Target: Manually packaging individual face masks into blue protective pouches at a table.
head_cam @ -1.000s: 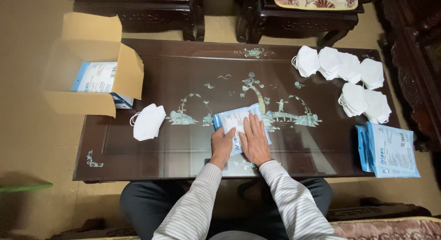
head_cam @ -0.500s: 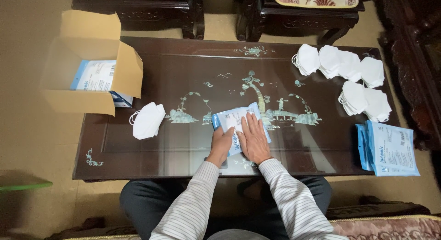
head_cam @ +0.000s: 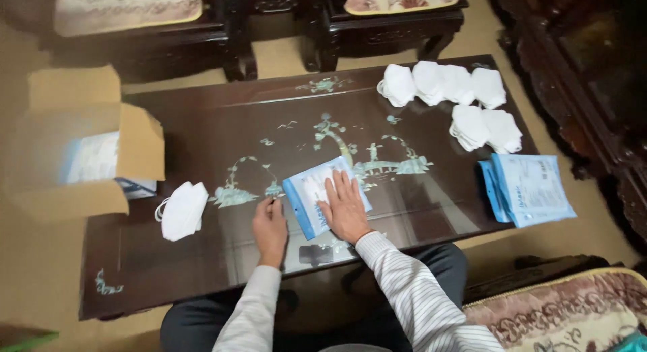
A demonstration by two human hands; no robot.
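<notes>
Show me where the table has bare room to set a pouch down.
Bare table runs along the far edge between the box and the mask piles. Another patch lies between the pouch under the right hand and the pouch stack. The right end is crowded; the single mask sits beside the left hand.

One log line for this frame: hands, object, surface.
right hand: flat on blue-white pouch | left hand: beside pouch, on table | nearby: white mask

we see a blue-and-white packet (head_cam: 323, 205), white masks (head_cam: 183, 210), a dark brown table (head_cam: 202, 130) inlaid with pale green trees and birds, a tan cardboard box (head_cam: 81, 150), grey-and-white striped sleeves (head_cam: 418, 298), floral cushions (head_cam: 125, 5)
</notes>
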